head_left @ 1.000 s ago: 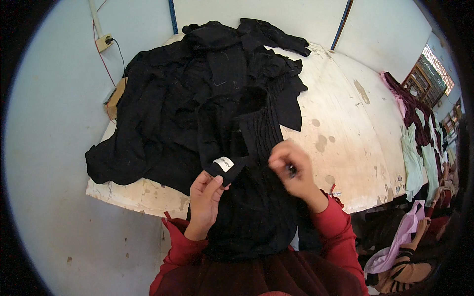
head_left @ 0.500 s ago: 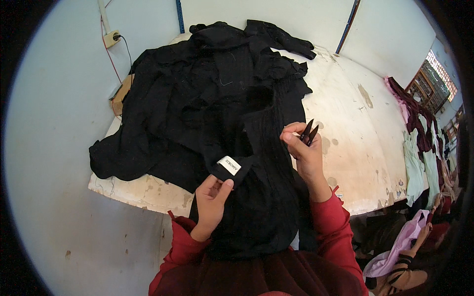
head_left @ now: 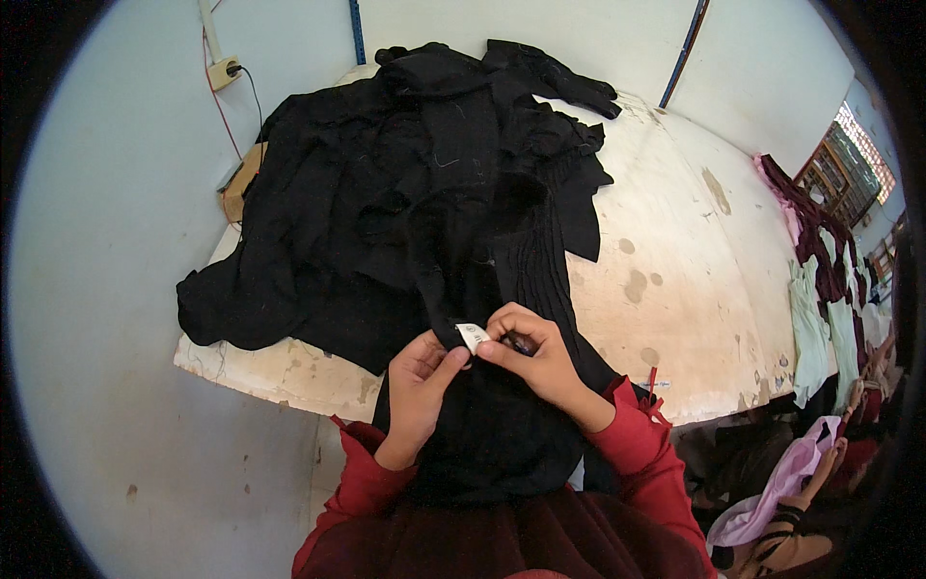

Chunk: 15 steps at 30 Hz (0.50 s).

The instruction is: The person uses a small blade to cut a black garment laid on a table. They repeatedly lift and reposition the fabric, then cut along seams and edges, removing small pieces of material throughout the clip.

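Note:
A black garment (head_left: 318, 232) lies bunched over the table and hangs over its near edge toward me. On its neckband is a small white label (head_left: 472, 336). My left hand (head_left: 419, 378) is closed, pinching the band with thumb and fingers beside the label. From the other side, my right hand (head_left: 536, 355) pinches the label's right end between thumb and forefinger. Dark thread snips (head_left: 521, 343) are tucked within the right hand, mostly hidden by the curled fingers.
The pale, stained wooden table (head_left: 675, 289) meets a wall at the back. A power socket (head_left: 222, 72) with cables is on the left wall, above a wooden box (head_left: 243, 183). At right hang mint garments (head_left: 808, 333); below them another person's arm (head_left: 820, 473) is near pink cloth (head_left: 772, 492).
My right hand has moved left and down to the label and now pinches it; the snips have turned into the palm. The label is folded. The left hand moved slightly right.

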Motion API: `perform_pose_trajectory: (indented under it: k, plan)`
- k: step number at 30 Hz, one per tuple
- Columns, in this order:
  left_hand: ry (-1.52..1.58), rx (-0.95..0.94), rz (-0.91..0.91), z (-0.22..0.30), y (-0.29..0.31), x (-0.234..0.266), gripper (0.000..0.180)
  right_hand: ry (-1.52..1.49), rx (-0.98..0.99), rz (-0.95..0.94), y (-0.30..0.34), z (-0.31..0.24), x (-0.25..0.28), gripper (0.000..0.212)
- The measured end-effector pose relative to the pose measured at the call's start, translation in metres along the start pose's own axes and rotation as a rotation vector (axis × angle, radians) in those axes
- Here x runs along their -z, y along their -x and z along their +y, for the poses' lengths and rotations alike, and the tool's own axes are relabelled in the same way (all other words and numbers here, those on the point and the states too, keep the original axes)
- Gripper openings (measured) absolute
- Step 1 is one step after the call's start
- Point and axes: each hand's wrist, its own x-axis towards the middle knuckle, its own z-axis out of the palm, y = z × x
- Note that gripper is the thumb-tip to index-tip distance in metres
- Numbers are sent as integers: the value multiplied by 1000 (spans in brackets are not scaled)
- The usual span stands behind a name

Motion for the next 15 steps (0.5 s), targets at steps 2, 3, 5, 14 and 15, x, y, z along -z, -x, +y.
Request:
perform_pose_trajectory:
  k: [2, 3, 5, 14, 15]
  plan:
    - [-62, -44, -27, -2, 2, 0, 15, -84, 35, 47, 1, -1, -1, 11]
    - [-109, -91, -29, -5, 2, 1, 14, -126, 53, 71, 1, -1, -2, 11]
    - [-86, -131, -45, -8, 3, 0, 15, -87, 114, 157, 2, 5, -4, 12]
    - [245, -93, -106, -9, 6, -7, 29, -257, -95, 235, 6, 3, -22, 19]
    - [177, -131, -81, -11, 7, -11, 31, -349, -142, 218, 7, 1, -24, 19]
